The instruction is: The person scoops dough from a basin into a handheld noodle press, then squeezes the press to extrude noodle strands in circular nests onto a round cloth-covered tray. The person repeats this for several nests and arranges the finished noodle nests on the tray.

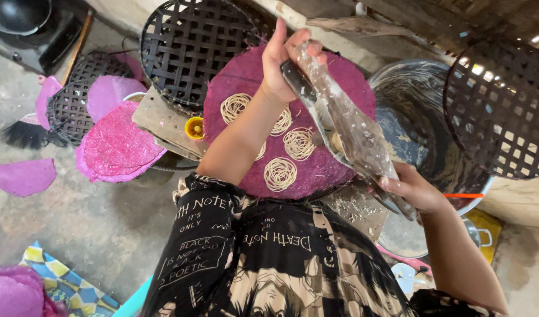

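Left hand [279, 58] raised over the far side of the mat [346, 76], closed around the top of a clear bag [351, 132] and a dark handle beside it. Right hand [411, 189] lower, near the body, gripping the bag's bottom end with fingers curled under. Bag stretched at a slant between the two hands, smeared inside with pale dough, held above the right part of the mat and not touching it.

Round magenta mat lying on a board [158, 117], just beside a big metal basin [422, 135] with dough streaks on its wall. On the mat, five pale noodle coils [279, 174], clustered left of centre and close together, one half hidden by the left forearm. Far edge and right side of the mat bare where visible; part of it covered by the bag, so cannot tell what lies there.

So, as a judgement: partly filled, with room for more coils, and dough apparently left in the bag.

Elsewhere: dark woven trays [187, 47] behind the mat, at right and at left. More pink mats [117, 147] stacked at left, without coils. Small yellow cup [194, 127] on the board's edge. Broom [26, 132] on the floor, far left.
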